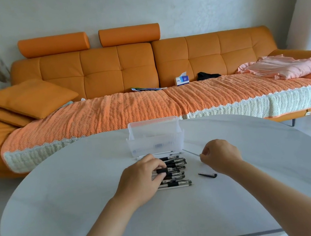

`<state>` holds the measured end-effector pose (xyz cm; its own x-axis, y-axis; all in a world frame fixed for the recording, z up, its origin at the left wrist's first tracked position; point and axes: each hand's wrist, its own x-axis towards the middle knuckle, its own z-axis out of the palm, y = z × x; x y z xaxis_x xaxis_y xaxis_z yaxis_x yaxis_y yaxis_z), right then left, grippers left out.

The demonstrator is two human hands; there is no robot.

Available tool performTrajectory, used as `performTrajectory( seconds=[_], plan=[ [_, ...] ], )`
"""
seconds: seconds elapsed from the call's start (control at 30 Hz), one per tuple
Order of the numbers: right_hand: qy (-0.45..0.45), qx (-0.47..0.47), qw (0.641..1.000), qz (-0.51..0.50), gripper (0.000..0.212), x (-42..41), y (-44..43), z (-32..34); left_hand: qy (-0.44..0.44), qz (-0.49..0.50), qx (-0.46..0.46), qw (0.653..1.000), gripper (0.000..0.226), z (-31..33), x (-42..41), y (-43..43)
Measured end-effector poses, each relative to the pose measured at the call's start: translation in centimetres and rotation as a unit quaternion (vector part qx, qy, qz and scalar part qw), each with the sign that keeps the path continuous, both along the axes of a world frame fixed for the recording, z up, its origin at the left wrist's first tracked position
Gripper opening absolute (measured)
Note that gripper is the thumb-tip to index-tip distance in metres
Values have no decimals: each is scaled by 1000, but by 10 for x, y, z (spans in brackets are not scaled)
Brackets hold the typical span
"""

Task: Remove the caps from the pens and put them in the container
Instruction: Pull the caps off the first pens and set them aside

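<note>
Several black-and-clear pens [175,172] lie in a stack on the white oval table [61,191]. My left hand [141,179] rests on the left side of the stack, its fingers closed around one pen with a black grip [163,170]. My right hand [221,155] hovers to the right of the stack and pinches the end of a thin white rod [191,152] that slants up to the left. A black pen cap [207,175] lies on the table below my right hand. The clear plastic container [155,138] stands just behind the pens.
Thin white refills [155,154] lie between the container and the pens. Behind the table runs a long orange sofa [143,63] with cushions, a tissue box [182,80], papers and pink cloth [277,67] on it.
</note>
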<state>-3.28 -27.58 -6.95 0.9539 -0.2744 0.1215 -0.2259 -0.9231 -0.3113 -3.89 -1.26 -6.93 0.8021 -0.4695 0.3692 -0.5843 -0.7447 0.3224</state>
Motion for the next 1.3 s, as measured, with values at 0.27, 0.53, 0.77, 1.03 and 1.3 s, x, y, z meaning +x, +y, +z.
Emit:
performTrajectory(
  seconds=[0.27, 0.53, 0.77, 1.03, 1.3],
  plan=[
    [-23, 26, 996, 83, 13, -27, 18, 38, -186, -21, -18, 982, 26, 12, 2, -3],
    [10, 153, 967, 204, 9, -22, 53, 41, -91, -47, 19, 995, 16, 7, 9, 9],
    [23, 165, 962, 214, 18, -3, 63, 21, -13, -26, 39, 999, 25, -12, -4, 25],
    [-35, 176, 964, 198, 9, 13, 65, 20, -7, -33, 40, 999, 23, -24, -4, 30],
    [20, -79, 988, 130, 27, 40, 54, -3, -10, -60, 45, 997, 14, -20, -3, 38]
  ],
)
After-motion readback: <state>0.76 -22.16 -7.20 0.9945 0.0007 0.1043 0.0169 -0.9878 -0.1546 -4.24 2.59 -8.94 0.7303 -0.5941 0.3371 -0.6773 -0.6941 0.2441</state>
